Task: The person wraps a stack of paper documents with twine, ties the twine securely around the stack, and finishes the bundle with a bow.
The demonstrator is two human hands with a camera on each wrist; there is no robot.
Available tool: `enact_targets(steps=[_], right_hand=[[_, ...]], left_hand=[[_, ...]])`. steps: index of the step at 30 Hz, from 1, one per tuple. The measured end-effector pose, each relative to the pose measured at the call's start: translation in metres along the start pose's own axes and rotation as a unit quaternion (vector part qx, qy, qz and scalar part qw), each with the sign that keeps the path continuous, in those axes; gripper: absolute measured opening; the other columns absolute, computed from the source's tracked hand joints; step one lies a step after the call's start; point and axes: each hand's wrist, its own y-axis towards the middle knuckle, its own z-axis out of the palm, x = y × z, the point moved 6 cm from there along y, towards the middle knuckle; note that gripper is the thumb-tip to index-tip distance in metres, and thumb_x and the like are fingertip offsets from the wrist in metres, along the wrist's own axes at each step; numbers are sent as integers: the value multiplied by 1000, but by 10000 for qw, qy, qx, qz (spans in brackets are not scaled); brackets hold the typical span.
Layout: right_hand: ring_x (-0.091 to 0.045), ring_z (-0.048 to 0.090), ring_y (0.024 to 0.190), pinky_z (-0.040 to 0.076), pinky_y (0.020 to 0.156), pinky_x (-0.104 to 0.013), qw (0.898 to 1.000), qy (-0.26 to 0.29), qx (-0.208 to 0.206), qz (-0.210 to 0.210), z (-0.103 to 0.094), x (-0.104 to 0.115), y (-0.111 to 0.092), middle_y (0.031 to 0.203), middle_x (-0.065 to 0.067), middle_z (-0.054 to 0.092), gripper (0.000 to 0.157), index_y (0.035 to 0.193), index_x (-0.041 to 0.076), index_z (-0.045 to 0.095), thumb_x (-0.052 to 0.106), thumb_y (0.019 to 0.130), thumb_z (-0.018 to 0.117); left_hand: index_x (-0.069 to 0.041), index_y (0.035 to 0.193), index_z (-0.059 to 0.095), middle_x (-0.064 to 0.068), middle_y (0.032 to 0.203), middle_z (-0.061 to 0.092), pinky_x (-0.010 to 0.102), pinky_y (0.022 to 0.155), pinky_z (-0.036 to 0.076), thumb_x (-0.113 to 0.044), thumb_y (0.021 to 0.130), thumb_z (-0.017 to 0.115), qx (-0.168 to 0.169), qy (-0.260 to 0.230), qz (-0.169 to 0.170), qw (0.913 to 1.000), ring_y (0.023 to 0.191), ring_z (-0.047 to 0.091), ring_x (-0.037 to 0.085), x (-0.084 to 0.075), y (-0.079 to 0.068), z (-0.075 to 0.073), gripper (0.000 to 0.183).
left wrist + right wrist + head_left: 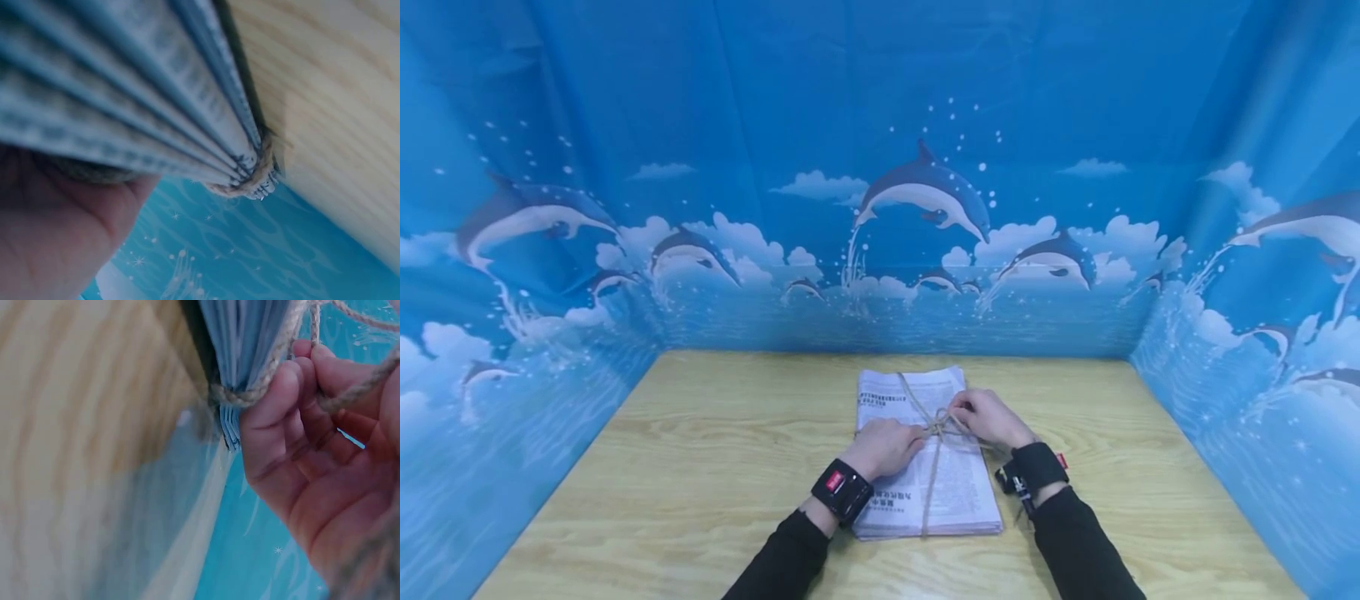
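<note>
A stack of folded newspapers (966, 492) lies on the table, bound lengthwise and crosswise with twine (933, 483). Loops of the twine meet in a knot near the middle of the top sheet. From the left, my left hand (883, 447) pinches the twine beside the knot; its wrist view shows the palm (62, 231) by the layered paper edges, its fingertips hidden. My right hand (991, 419) pinches a twine strand right of the knot. In the right wrist view, thumb and fingers of that hand (312, 469) hold the strand, close to the stack's side.
The light wooden table (722, 450) extends to both sides of the stack. A blue curtain (790, 92) printed with dolphins and clouds encloses its back and sides. Each wrist wears a black strap with a small device.
</note>
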Motion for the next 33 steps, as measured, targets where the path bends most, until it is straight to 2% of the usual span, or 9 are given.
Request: enact_targets(steps=[7, 13, 19, 22, 25, 28, 30, 33], right_hand=[[-8, 51, 49, 44, 53, -24, 9966, 466, -75, 671, -3, -12, -1, 63, 3, 58, 12, 85, 10, 67, 13, 95, 62], [-12, 58, 49, 49, 51, -28, 9908, 876, -151, 1022, -2, -15, -2, 73, -3, 63, 12, 88, 7, 67, 12, 96, 61], [-14, 61, 52, 53, 51, -29, 9854, 1136, -247, 1245, -2, -20, -3, 77, -6, 62, 11, 89, 5, 67, 12, 96, 62], [-15, 64, 54, 55, 51, -30, 9804, 1369, -215, 1401, 0, -23, -4, 77, -7, 59, 11, 90, 4, 67, 11, 96, 62], [-15, 65, 55, 56, 52, -30, 9792, 1484, -111, 1381, 1, -24, -3, 78, -7, 58, 11, 91, 3, 66, 11, 96, 61], [-14, 64, 58, 56, 54, -29, 9829, 1432, -1, 1157, 0, -24, -2, 78, -7, 57, 12, 92, 4, 66, 13, 97, 60], [-13, 62, 61, 55, 56, -27, 9864, 1315, 75, 985, -2, -24, -2, 78, -5, 57, 12, 93, 6, 67, 14, 98, 60], [-15, 59, 64, 54, 59, -28, 9858, 1412, 367, 833, -6, -23, -4, 76, -6, 55, 15, 97, 4, 67, 15, 100, 57]], left_hand=[[-21, 100, 69, 2, 84, 70, 34, 64, 49, -32, 100, 52, -36, 106, 186, 9998, 76, 66, 21, -5, 0, 0, 20], [-22, 104, 70, 0, 91, 73, 34, 73, 52, -31, 100, 54, -8, -66, 291, 9996, 85, 69, 20, -10, -4, -2, 20], [-20, 84, 64, -4, 74, 64, 31, 66, 49, -30, 99, 55, 22, -155, 406, 9991, 74, 64, 16, -12, -7, -6, 19], [-20, 80, 60, -4, 73, 62, 30, 63, 48, -30, 99, 55, 36, -114, 470, 9988, 72, 64, 16, -12, -7, -7, 21], [-21, 81, 59, -4, 74, 64, 31, 64, 48, -29, 100, 55, 37, -59, 496, 9987, 74, 65, 17, -11, -8, -7, 21], [-21, 78, 58, -4, 74, 64, 31, 64, 49, -30, 100, 54, -106, -57, 503, 9987, 73, 66, 17, -8, -8, -5, 24], [-20, 77, 57, -5, 70, 60, 29, 62, 47, -30, 100, 55, -172, -328, 465, 9982, 69, 62, 15, -5, -7, -5, 25], [-19, 80, 59, -7, 63, 51, 25, 54, 41, -28, 98, 58, -63, -1265, 361, 9913, 58, 53, 10, 4, -7, -7, 20]])
